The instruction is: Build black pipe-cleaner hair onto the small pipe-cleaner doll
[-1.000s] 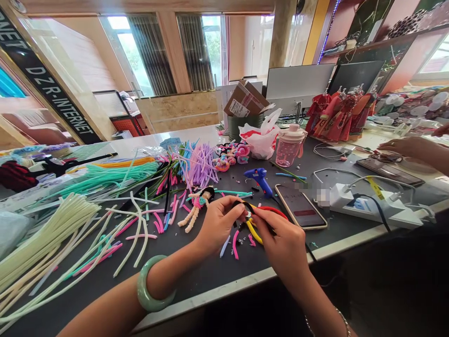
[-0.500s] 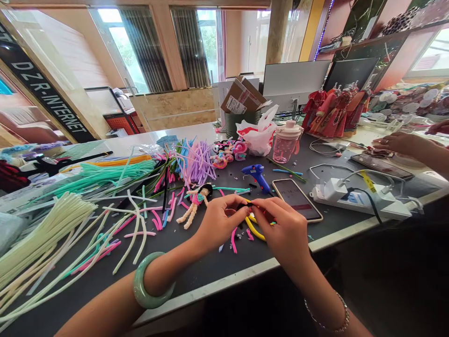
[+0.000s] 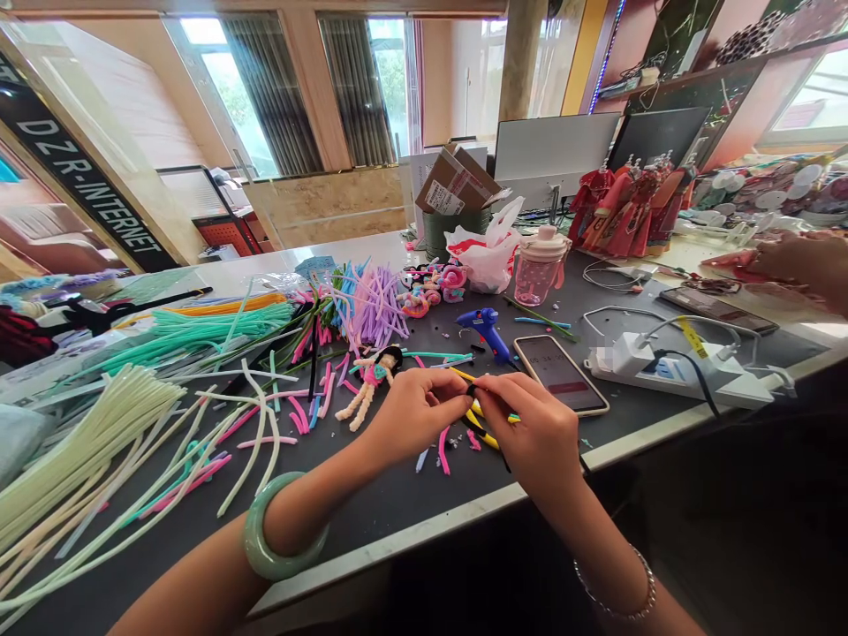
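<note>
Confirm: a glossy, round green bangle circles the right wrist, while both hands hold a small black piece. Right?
Wrong side: the head view shows the bangle on the left wrist. The left hand and right hand do hold the small black piece.

Left hand [image 3: 416, 408] and right hand [image 3: 535, 422] close together, both pinching.

Pink bottle [image 3: 535, 276] stands beside plastic bag [image 3: 482, 263]. Carton [image 3: 457, 181] juts from green bin [image 3: 442, 237]. At right, red dresses [image 3: 626, 214] hang before dark monitor [image 3: 659, 135].
</note>
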A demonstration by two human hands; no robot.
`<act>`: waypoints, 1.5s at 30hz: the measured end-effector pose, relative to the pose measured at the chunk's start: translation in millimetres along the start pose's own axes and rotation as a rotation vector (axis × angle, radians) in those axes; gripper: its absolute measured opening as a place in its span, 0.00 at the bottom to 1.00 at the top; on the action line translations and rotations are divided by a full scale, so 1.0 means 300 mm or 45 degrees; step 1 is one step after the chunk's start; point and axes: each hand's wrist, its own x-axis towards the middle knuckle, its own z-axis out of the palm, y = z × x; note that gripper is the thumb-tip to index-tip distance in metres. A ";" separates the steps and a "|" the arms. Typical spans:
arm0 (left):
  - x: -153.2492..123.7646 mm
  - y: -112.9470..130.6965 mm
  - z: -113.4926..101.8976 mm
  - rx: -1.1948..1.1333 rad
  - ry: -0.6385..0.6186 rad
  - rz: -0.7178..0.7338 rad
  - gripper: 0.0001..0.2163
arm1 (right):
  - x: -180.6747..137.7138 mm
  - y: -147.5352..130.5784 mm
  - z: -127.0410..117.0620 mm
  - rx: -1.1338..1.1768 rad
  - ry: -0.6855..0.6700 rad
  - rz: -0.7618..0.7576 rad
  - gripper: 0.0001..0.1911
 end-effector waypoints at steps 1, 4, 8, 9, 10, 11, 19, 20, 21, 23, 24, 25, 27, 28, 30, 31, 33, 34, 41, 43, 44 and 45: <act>0.002 0.001 -0.006 0.030 -0.003 0.007 0.07 | 0.001 -0.001 -0.001 0.003 -0.017 -0.007 0.08; 0.004 0.003 -0.022 0.078 -0.019 0.045 0.10 | 0.005 -0.005 0.000 0.015 -0.056 -0.024 0.09; 0.004 0.009 -0.042 0.119 -0.066 0.089 0.12 | 0.004 -0.005 0.006 0.070 -0.067 0.009 0.09; 0.004 0.011 -0.046 0.129 -0.084 0.090 0.11 | 0.003 -0.003 0.007 0.088 -0.073 0.033 0.08; 0.003 0.013 -0.050 0.138 -0.101 0.086 0.11 | 0.000 -0.001 0.009 0.106 -0.080 0.059 0.07; 0.003 0.014 -0.052 0.144 -0.112 0.078 0.10 | -0.002 0.002 0.010 0.121 -0.090 0.081 0.07; -0.003 0.021 -0.048 0.226 -0.122 0.083 0.07 | -0.020 0.017 0.015 0.168 -0.175 0.191 0.06; -0.005 0.023 -0.046 0.234 -0.138 0.087 0.07 | -0.020 0.015 0.015 0.158 -0.167 0.188 0.06; -0.007 0.025 -0.043 0.242 -0.152 0.087 0.06 | -0.019 0.013 0.015 0.150 -0.160 0.186 0.06; -0.011 0.030 -0.036 0.276 -0.171 0.084 0.06 | -0.018 0.008 0.017 0.136 -0.140 0.192 0.07; -0.014 0.033 -0.032 0.301 -0.172 0.083 0.06 | -0.018 0.006 0.018 0.130 -0.128 0.197 0.07; -0.016 0.035 -0.028 0.326 -0.170 0.083 0.06 | -0.018 0.004 0.019 0.124 -0.116 0.203 0.07; -0.018 0.036 -0.021 0.360 -0.158 0.082 0.07 | -0.019 0.000 0.022 0.123 -0.088 0.214 0.07; -0.018 0.035 -0.019 0.362 -0.151 0.080 0.07 | -0.020 0.000 0.023 0.129 -0.077 0.222 0.07; -0.015 0.030 -0.018 0.345 -0.144 0.068 0.07 | -0.023 -0.001 0.024 0.148 -0.065 0.249 0.06; -0.012 0.026 -0.021 0.332 -0.145 0.065 0.07 | -0.024 -0.001 0.024 0.157 -0.063 0.262 0.06; -0.005 0.016 -0.029 0.312 -0.152 0.083 0.07 | -0.024 0.000 0.023 0.167 -0.066 0.281 0.06; 0.000 0.010 -0.035 0.310 -0.160 0.103 0.07 | -0.023 0.001 0.022 0.167 -0.065 0.289 0.06; 0.022 -0.020 -0.052 0.279 -0.109 0.119 0.11 | -0.013 0.008 0.009 0.222 -0.012 0.488 0.05; 0.022 -0.019 -0.050 0.227 -0.077 0.103 0.13 | -0.015 0.011 0.008 0.271 -0.025 0.538 0.06; 0.022 -0.017 -0.049 0.202 -0.071 0.101 0.13 | -0.016 0.013 0.007 0.284 -0.036 0.548 0.06; 0.021 -0.016 -0.048 0.185 -0.072 0.099 0.14 | -0.017 0.016 0.007 0.280 -0.044 0.545 0.06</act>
